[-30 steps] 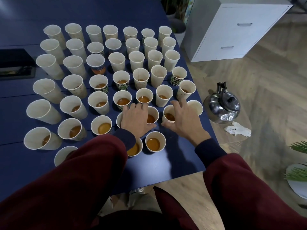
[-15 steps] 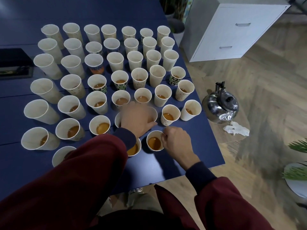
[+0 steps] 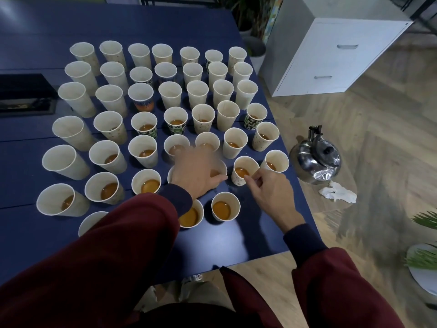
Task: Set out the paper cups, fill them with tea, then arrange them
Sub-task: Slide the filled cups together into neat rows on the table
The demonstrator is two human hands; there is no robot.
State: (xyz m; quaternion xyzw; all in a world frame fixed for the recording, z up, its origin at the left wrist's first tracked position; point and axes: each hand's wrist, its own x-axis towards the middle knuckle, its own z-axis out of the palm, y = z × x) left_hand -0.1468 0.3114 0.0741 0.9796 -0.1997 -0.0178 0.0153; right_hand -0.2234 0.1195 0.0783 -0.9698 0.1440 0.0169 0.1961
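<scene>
Several paper cups stand in rows on the dark blue table (image 3: 236, 240); the near ones hold amber tea, and the far rows (image 3: 170, 93) look empty from here. My left hand (image 3: 196, 174), blurred, lies over a tea cup (image 3: 223, 167) in the second near row, thumb along its near rim and fingers over its far side. My right hand (image 3: 269, 189) pinches the near rim of another tea cup (image 3: 240, 174) just to the right. Two more tea cups (image 3: 221, 209) stand nearest me, one partly under my left sleeve.
A steel kettle (image 3: 316, 162) sits on a low surface off the table's right edge, beside a crumpled white tissue (image 3: 338, 194). A white drawer cabinet (image 3: 331, 58) stands at the back right. A black tray (image 3: 23, 93) lies at the table's left. Potted plants (image 3: 423, 256) are on the right.
My right hand drew back to the nearest cup, then moved up and right to the cup in the second row. My left hand stayed over its cup and is now blurred.
</scene>
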